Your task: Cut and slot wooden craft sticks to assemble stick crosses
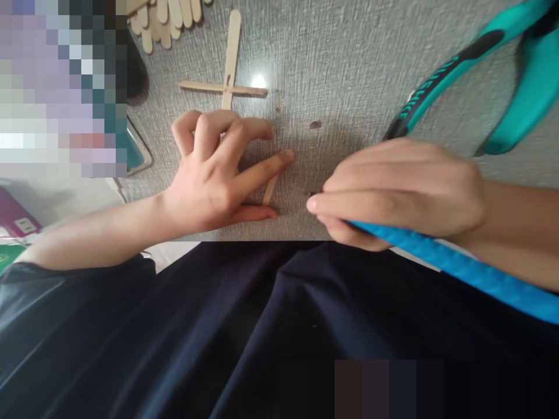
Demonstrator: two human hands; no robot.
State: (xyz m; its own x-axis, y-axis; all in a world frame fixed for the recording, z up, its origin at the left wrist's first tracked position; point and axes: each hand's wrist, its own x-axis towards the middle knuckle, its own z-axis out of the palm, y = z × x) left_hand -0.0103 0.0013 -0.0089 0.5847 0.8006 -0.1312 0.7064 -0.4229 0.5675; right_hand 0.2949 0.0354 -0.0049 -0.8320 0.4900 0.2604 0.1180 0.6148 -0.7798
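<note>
My left hand rests on the grey textured tabletop, fingers spread, pressing down a wooden craft stick that shows between index finger and thumb. My right hand is closed in a pinch around a blue tool, whose small dark tip points left toward the stick. A cross made of two wooden sticks lies just beyond my left hand.
A pile of several loose wooden sticks lies at the top left. A teal strap hangs at the right. A blurred-out area fills the upper left corner. My dark clothing covers the lower part of the view.
</note>
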